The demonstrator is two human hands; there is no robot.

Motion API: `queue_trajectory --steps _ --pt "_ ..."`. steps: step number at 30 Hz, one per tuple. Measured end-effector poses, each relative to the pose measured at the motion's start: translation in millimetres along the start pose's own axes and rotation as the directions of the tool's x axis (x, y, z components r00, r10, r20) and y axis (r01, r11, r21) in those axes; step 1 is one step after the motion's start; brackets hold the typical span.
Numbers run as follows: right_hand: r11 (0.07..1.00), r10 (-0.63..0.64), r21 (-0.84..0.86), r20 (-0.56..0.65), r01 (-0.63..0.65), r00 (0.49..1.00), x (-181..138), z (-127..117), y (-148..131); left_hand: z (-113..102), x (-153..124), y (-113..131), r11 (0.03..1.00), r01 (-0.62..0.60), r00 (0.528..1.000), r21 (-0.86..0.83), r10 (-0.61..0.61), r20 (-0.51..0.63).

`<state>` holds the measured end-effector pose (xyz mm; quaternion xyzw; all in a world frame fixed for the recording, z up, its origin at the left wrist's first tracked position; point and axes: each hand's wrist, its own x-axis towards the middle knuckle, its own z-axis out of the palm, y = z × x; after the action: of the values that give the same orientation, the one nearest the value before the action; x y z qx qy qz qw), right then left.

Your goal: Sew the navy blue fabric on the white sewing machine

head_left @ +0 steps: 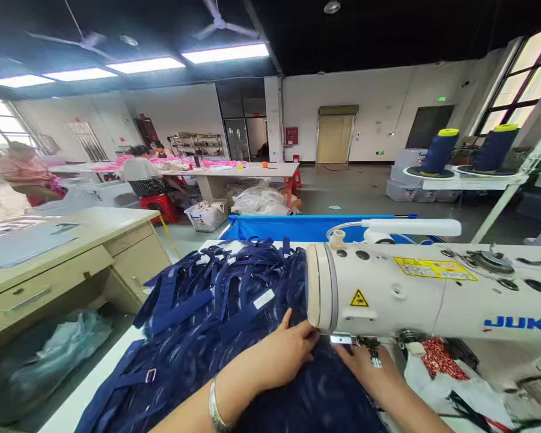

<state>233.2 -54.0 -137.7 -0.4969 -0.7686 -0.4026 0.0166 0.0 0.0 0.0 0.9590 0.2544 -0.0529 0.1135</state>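
Note:
A cream Juki sewing machine [415, 291] stretches across the right half of the view. A big heap of navy blue fabric pieces and straps [216, 307] covers the white table in front of it. My left hand [279, 355], with a silver bangle on the wrist, lies flat on the navy fabric just left of the machine head. My right hand [369, 367] presses the fabric under the machine arm, beside the presser foot [375, 355]. Both hands rest on the cloth with fingers spread; neither grips it.
Two navy thread cones [439, 150] stand on a rack at the back right. A blue bin [306, 228] sits behind the table. A beige desk with drawers [72, 264] is at the left. People sit at far tables [144, 171] with pink fabric.

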Motion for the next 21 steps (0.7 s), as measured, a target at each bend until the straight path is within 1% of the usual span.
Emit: queue_trajectory --steps 3,4,6,7,9,11,13,15,18,21 --pt "0.998 -0.006 0.057 0.009 0.006 1.0 7 4 1 7 0 -4 1.0 0.002 1.0 -0.009 -0.002 -0.031" --pt "0.994 0.011 0.107 0.034 -0.014 0.999 9 5 0 8 0 -4 1.0 0.003 0.999 -0.013 -0.003 -0.04" --pt "0.96 0.062 0.261 0.138 -0.097 0.988 14 7 0 7 -1 -4 1.0 0.002 0.998 -0.025 -0.003 -0.058" --pt "0.926 0.096 0.343 0.194 -0.159 0.976 16 7 0 6 -1 -4 1.0 0.003 0.998 -0.031 -0.005 -0.058" --pt "0.827 0.175 0.477 0.286 -0.298 0.942 19 7 -1 3 -1 -1 0.999 0.012 0.999 -0.04 -0.013 -0.041" --pt "0.721 0.248 0.546 0.373 -0.428 0.894 22 5 -1 -1 -2 1 0.999 0.022 1.0 -0.044 -0.023 -0.02" --pt "0.655 0.269 0.567 0.443 -0.5 0.855 25 3 0 -4 -2 2 0.999 0.029 0.999 -0.043 -0.03 -0.016" --pt "0.644 0.26 0.557 0.485 -0.524 0.835 27 1 1 -5 -2 3 0.998 0.035 0.999 -0.045 -0.036 -0.021" --pt "0.67 0.225 0.546 0.496 -0.503 0.839 30 -2 2 -4 -2 3 0.997 0.05 0.999 -0.055 -0.051 -0.01" --pt "0.69 0.217 0.523 0.51 -0.501 0.832 32 -3 2 -4 -2 3 0.996 0.055 0.998 -0.063 -0.055 -0.001"
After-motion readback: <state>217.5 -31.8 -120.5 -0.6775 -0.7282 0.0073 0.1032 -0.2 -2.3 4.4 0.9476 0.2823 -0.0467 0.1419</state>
